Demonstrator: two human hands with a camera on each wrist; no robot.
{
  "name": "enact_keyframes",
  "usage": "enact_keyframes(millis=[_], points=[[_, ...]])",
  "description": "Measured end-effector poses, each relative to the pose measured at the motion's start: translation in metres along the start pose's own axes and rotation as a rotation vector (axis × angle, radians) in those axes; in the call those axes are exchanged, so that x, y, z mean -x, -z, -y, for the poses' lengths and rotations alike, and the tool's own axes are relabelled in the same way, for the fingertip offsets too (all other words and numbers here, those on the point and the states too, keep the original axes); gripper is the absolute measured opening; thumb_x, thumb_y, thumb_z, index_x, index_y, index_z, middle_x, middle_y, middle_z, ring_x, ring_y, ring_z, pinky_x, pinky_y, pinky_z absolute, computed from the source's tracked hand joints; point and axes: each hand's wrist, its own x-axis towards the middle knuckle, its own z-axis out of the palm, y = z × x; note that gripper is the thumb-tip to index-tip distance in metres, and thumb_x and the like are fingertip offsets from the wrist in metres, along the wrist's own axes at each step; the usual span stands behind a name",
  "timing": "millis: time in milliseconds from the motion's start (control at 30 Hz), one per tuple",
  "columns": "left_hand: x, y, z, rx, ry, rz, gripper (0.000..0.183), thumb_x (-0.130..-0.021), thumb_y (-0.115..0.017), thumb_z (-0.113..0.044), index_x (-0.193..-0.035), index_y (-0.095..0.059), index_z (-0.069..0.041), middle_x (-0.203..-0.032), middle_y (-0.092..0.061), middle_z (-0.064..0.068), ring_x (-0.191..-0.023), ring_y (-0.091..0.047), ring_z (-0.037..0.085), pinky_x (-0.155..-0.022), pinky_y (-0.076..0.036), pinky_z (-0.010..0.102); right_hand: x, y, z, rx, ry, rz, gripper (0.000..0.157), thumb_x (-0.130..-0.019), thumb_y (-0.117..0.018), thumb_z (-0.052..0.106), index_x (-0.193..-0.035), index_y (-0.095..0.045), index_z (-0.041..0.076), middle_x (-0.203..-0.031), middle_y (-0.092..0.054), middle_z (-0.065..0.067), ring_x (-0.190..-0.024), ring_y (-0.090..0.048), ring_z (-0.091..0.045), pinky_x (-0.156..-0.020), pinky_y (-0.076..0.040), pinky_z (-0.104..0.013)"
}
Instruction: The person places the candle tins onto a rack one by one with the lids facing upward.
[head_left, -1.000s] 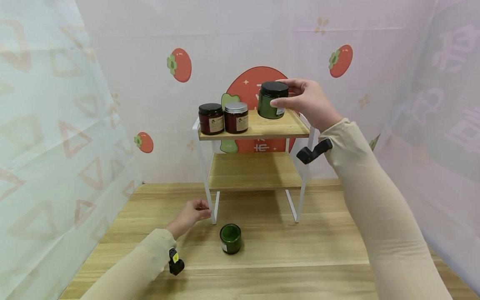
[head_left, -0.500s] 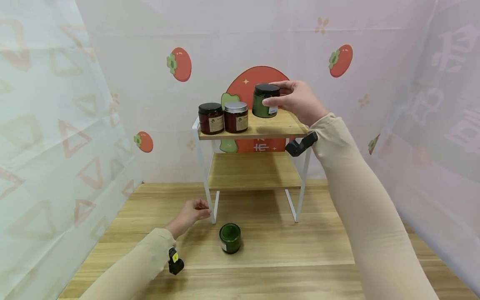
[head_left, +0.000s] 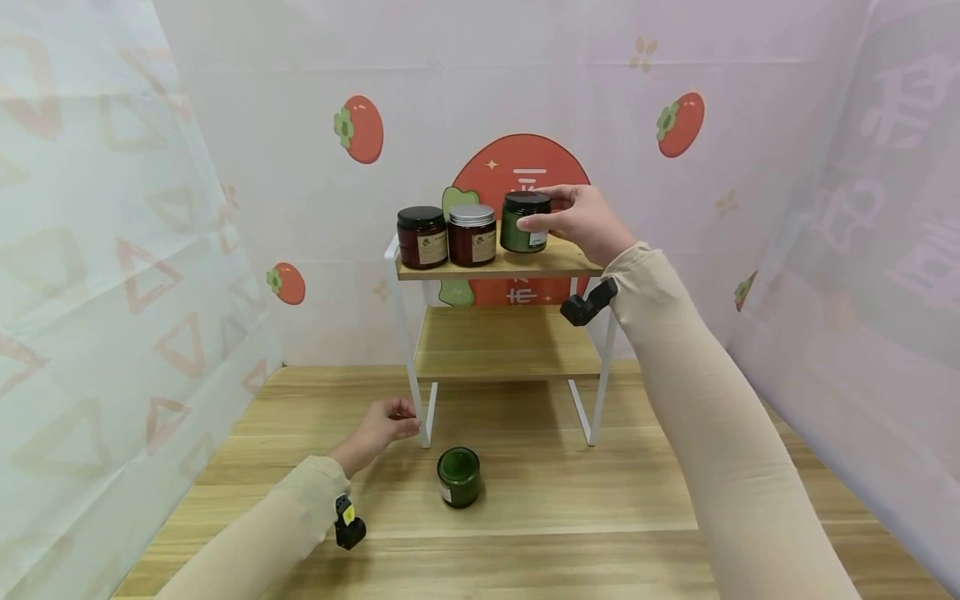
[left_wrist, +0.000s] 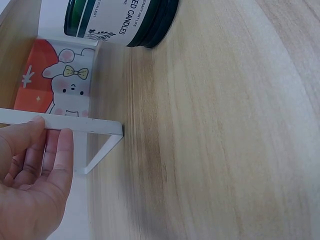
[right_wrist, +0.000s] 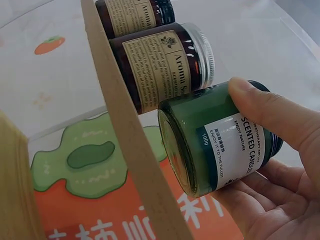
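Note:
My right hand (head_left: 581, 220) grips a lidded green glass scented candle jar (right_wrist: 210, 145), thumb on the near side and fingers behind. The jar is upright close over the rack's top shelf (head_left: 562, 265), right of a dark red jar with a silver lid (head_left: 472, 237). Further left stands another dark red jar with a black lid (head_left: 422, 239). My left hand (head_left: 382, 429) is low at the rack's white left leg (left_wrist: 60, 121), thumb tip over it and fingertips at its edge. A second green candle jar (head_left: 459, 479) stands upside down on the table, base up.
The two-tier rack has wooden boards and a white frame, with a lower shelf (head_left: 510, 340) under the top one. It stands on a wooden table (head_left: 585, 508). Printed cloth walls (head_left: 255, 150) enclose the back and both sides.
My right hand has carried the green candle jar left and then down toward the top shelf, beside the silver-lidded jar. The left hand has stayed at the rack leg.

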Motion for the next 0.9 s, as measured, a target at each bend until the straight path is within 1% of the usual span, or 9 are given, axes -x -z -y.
enact_keyframes(millis=[133,233,267,367,500,600,800,833,900], points=[[0.0004,0.0003,-0.0002,-0.007,0.001,0.004,0.015,-0.091,-0.061,0.004,-0.102,-0.052,0.011,-0.094,-0.057,0.009,-0.094,-0.064,0.025,-0.089,-0.058,0.035,-0.0012,-0.0027,-0.0036,0.02,-0.007,-0.007,0.061,-0.084,-0.074,0.009,-0.139,-0.048,0.003,-0.123,-0.056,-0.006,-0.097,-0.059,-0.01,-0.105,-0.048,-0.034],[0.0002,0.0005,0.0001,-0.01,0.004,0.004,0.015,-0.091,-0.06,0.004,-0.102,-0.052,0.01,-0.094,-0.057,0.009,-0.096,-0.063,0.027,-0.089,-0.059,0.034,-0.0013,-0.0036,-0.0051,0.043,0.0,-0.008,0.06,-0.083,-0.075,0.01,-0.137,-0.05,0.003,-0.12,-0.058,-0.009,-0.095,-0.058,-0.012,-0.102,-0.049,-0.034],[0.0,0.0005,0.0004,-0.011,0.004,0.002,0.015,-0.091,-0.06,0.004,-0.102,-0.052,0.01,-0.095,-0.057,0.009,-0.096,-0.063,0.027,-0.089,-0.059,0.034,-0.0012,-0.0037,-0.0055,0.061,0.0,-0.006,0.061,-0.083,-0.075,0.011,-0.138,-0.05,0.004,-0.121,-0.058,-0.008,-0.096,-0.058,-0.012,-0.102,-0.049,-0.034],[-0.0004,0.0003,0.0009,-0.018,0.004,-0.005,0.013,-0.091,-0.061,0.004,-0.1,-0.053,0.009,-0.094,-0.057,0.009,-0.094,-0.064,0.025,-0.087,-0.059,0.032,-0.0007,-0.0038,-0.0062,0.112,-0.001,0.004,0.064,-0.083,-0.077,0.014,-0.14,-0.049,0.007,-0.135,-0.053,-0.01,-0.107,-0.054,-0.013,-0.103,-0.048,-0.034],[-0.0005,0.0002,0.0012,-0.018,0.011,-0.014,0.014,-0.09,-0.062,0.004,-0.099,-0.053,0.009,-0.092,-0.057,0.008,-0.094,-0.065,0.026,-0.084,-0.06,0.029,0.0006,-0.004,-0.0064,0.17,-0.009,0.017,0.071,-0.083,-0.077,0.018,-0.145,-0.043,0.01,-0.149,-0.043,-0.005,-0.121,-0.047,-0.014,-0.106,-0.046,-0.035],[-0.0002,0.0005,0.0006,-0.018,0.012,-0.01,0.016,-0.09,-0.062,0.003,-0.101,-0.053,0.01,-0.093,-0.057,0.008,-0.096,-0.064,0.029,-0.085,-0.059,0.029,0.0017,-0.0044,-0.0068,0.178,-0.003,0.022,0.071,-0.083,-0.077,0.019,-0.144,-0.044,0.01,-0.149,-0.043,-0.004,-0.123,-0.046,-0.017,-0.105,-0.047,-0.036],[-0.0003,0.0007,0.0003,-0.01,0.008,0.002,0.016,-0.091,-0.061,0.004,-0.102,-0.052,0.012,-0.093,-0.057,0.008,-0.095,-0.064,0.026,-0.087,-0.059,0.033,0.0017,-0.0051,-0.0076,0.161,0.002,0.03,0.069,-0.083,-0.076,0.017,-0.144,-0.045,0.009,-0.153,-0.038,-0.003,-0.131,-0.042,-0.017,-0.108,-0.045,-0.037],[-0.0003,0.0008,0.0003,-0.01,0.007,0.003,0.016,-0.091,-0.061,0.004,-0.102,-0.052,0.012,-0.093,-0.057,0.008,-0.095,-0.064,0.026,-0.088,-0.059,0.033,0.0014,-0.0052,-0.008,0.161,0.002,0.03,0.069,-0.083,-0.076,0.017,-0.144,-0.044,0.009,-0.153,-0.038,-0.003,-0.131,-0.043,-0.017,-0.108,-0.045,-0.037],[0.0,0.0006,0.0,-0.009,0.01,0.001,0.016,-0.091,-0.061,0.004,-0.101,-0.052,0.011,-0.093,-0.057,0.008,-0.096,-0.064,0.027,-0.088,-0.059,0.033,0.0007,-0.0052,-0.0086,0.169,0.004,0.031,0.069,-0.083,-0.076,0.017,-0.144,-0.044,0.009,-0.149,-0.043,-0.005,-0.126,-0.046,-0.017,-0.105,-0.047,-0.035]])
